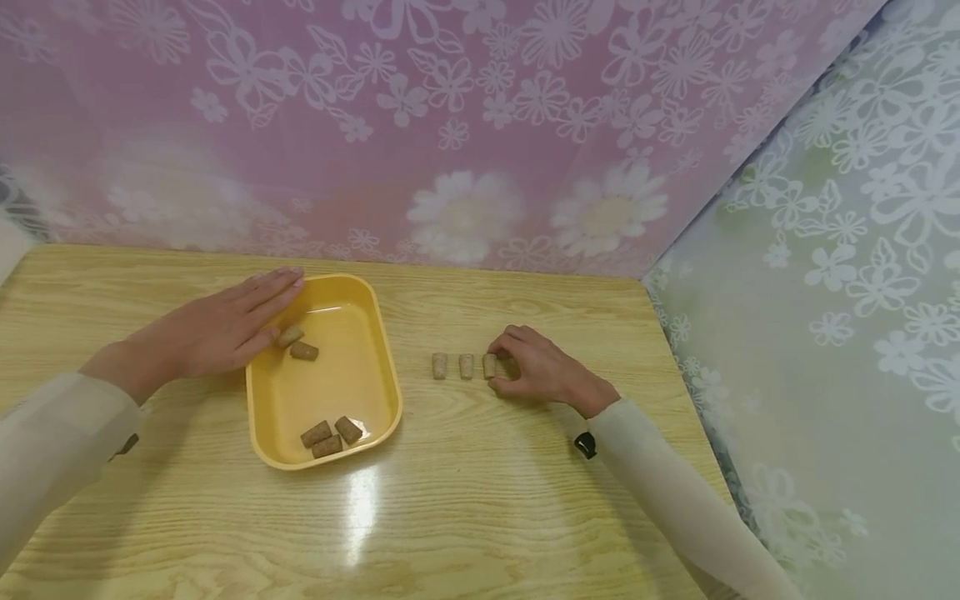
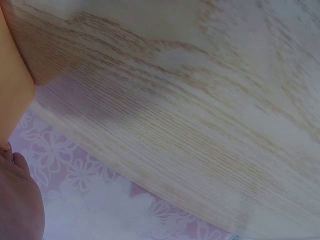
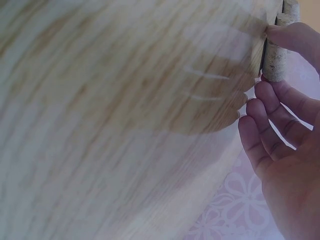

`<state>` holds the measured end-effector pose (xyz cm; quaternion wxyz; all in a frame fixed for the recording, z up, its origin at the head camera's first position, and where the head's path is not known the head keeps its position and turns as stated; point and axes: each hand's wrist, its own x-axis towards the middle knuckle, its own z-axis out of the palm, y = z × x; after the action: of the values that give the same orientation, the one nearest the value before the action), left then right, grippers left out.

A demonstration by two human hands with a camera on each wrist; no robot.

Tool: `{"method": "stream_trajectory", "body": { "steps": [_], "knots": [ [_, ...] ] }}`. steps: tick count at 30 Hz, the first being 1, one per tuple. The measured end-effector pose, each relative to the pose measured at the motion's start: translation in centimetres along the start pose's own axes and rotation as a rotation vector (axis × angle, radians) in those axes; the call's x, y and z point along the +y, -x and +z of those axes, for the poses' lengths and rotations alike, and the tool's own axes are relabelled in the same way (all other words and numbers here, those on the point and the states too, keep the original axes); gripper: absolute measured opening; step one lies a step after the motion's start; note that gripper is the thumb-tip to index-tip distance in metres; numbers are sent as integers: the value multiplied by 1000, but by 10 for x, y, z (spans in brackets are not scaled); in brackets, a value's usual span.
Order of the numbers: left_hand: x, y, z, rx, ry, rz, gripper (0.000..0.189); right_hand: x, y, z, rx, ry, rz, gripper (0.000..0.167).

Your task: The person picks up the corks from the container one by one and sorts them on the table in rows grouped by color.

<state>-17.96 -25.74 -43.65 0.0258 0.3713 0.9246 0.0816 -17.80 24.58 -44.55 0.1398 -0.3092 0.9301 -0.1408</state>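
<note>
In the head view my left hand (image 1: 217, 321) rests on the left edge of a yellow plastic tray (image 1: 386, 350), its fingers straight and together. Beside its thumb, inside the tray, are two corks, one pale (image 1: 290, 336) and one brown (image 1: 304, 351). My right hand (image 1: 536, 367) pinches a cork (image 1: 490, 366) on the table, thumb at its near end and fingertips at its far end. That cork (image 3: 274, 62) also shows between thumb and fingers in the right wrist view. Left of it, a middle cork (image 1: 467, 366) and a left cork (image 1: 439, 366) line up in a row.
Three more brown corks (image 1: 327, 447) lie in the tray's near end. The wood-grain table (image 1: 480, 500) meets a pink flowered backdrop (image 1: 465, 150) at its far edge and a pale flowered one (image 1: 847, 333) on the right.
</note>
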Motion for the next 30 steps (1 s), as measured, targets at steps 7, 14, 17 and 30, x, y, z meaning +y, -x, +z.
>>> {"method": "stream_trajectory", "body": {
  "steps": [7,14,17,30],
  "knots": [
    [2,3,0,24,1,8,71,0,1,-3,-9,-12,8,46],
    [5,4,1,29,9,2,70,1,2,-7,5,-30,-1,51],
    [6,4,2,19,14,-5,70,0,2,-11,32,-33,-8,52],
    [10,5,4,6,30,-26,70,-17,-19,-24,160,-58,-150,44]
  ]
}}
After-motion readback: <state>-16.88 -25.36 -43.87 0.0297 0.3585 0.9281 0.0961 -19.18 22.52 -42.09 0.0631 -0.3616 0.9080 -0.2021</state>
